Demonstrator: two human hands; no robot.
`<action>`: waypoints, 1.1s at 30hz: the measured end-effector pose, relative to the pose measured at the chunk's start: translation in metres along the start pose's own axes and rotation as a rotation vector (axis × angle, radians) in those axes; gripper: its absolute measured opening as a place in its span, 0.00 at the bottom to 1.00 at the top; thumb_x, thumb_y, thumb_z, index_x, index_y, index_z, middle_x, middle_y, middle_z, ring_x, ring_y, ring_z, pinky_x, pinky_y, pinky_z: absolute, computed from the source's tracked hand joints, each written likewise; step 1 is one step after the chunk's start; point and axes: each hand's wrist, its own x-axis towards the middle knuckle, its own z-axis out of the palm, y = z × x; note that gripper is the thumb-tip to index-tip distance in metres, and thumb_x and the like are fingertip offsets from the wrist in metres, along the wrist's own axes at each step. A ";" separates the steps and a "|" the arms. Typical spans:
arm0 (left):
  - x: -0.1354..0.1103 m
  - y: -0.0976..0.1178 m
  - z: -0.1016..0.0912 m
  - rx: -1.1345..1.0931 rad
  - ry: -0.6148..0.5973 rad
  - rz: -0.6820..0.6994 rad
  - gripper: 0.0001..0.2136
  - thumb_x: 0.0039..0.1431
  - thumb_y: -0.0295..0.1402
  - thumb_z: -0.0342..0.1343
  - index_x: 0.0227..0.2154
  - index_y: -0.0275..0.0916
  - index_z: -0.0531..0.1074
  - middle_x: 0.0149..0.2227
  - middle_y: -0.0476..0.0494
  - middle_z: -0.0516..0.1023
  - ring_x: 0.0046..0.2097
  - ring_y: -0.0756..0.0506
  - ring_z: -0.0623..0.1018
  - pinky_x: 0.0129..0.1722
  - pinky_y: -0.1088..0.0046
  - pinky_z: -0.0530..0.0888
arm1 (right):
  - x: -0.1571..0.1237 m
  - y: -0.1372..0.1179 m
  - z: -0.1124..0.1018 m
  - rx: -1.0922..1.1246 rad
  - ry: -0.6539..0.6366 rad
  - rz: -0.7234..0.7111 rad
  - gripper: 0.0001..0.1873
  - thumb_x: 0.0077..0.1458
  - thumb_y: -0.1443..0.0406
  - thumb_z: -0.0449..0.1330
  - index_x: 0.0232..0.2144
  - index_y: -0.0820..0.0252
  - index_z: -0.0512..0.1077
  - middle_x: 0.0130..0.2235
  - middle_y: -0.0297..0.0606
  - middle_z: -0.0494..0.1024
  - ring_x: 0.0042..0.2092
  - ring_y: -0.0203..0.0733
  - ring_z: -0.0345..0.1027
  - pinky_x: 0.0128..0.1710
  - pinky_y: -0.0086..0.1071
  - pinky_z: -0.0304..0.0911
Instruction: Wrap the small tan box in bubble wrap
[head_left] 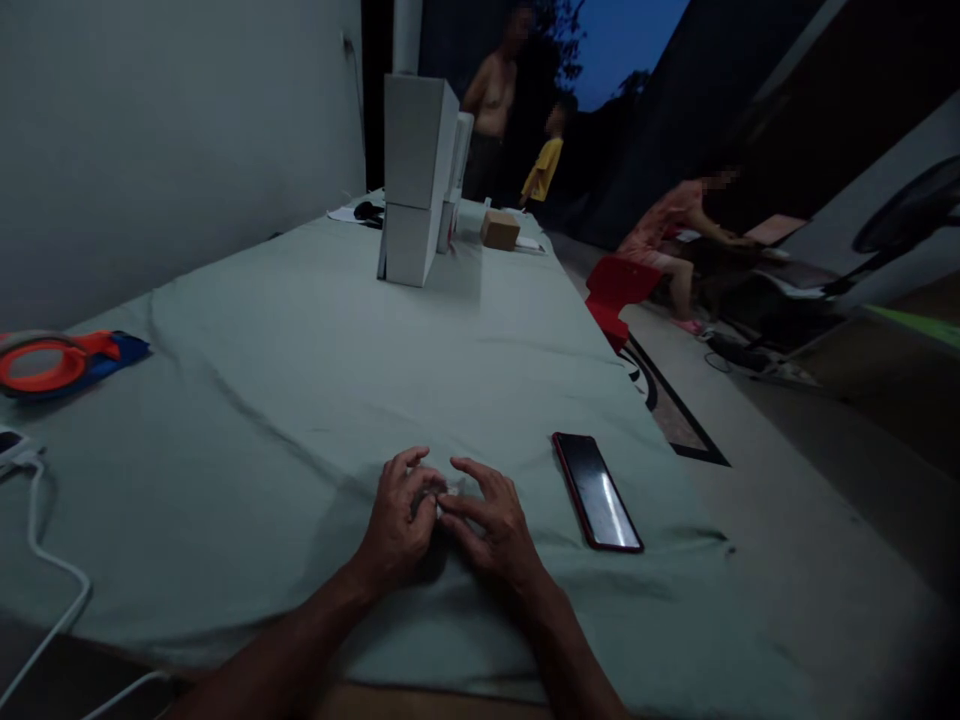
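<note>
Both of my hands rest close together on the pale green cloth near the table's front edge. My left hand has its fingers curled toward a small pale object that lies between the fingertips. My right hand meets it from the right, fingers bent and pinched at the same spot. The small object is mostly hidden and too dim to name. A dark phone with a red rim lies flat just right of my right hand.
Stacked white boxes stand at the table's far middle, a small brown box beyond them. An orange and blue item and a white cable lie at left. Other people and a red chair are at the right.
</note>
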 end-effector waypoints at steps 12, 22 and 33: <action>0.003 -0.001 -0.002 0.015 -0.008 -0.038 0.12 0.49 0.22 0.51 0.32 0.40 0.77 0.54 0.39 0.68 0.58 0.37 0.66 0.57 0.53 0.65 | -0.001 0.007 0.000 0.270 -0.181 0.305 0.28 0.48 0.64 0.67 0.52 0.56 0.67 0.52 0.43 0.74 0.53 0.48 0.67 0.54 0.44 0.62; 0.002 -0.001 -0.005 -0.077 -0.034 -0.060 0.11 0.47 0.22 0.52 0.30 0.40 0.77 0.52 0.40 0.69 0.57 0.39 0.68 0.59 0.56 0.65 | 0.003 -0.004 -0.002 0.194 -0.197 0.321 0.28 0.48 0.64 0.64 0.53 0.58 0.65 0.52 0.45 0.74 0.52 0.48 0.69 0.52 0.44 0.63; 0.003 -0.002 -0.005 0.012 0.027 0.002 0.09 0.48 0.23 0.53 0.27 0.39 0.76 0.50 0.40 0.69 0.56 0.39 0.68 0.58 0.56 0.65 | 0.002 -0.038 -0.001 -0.235 -0.108 0.223 0.22 0.50 0.69 0.61 0.49 0.56 0.70 0.54 0.47 0.71 0.54 0.52 0.65 0.51 0.47 0.61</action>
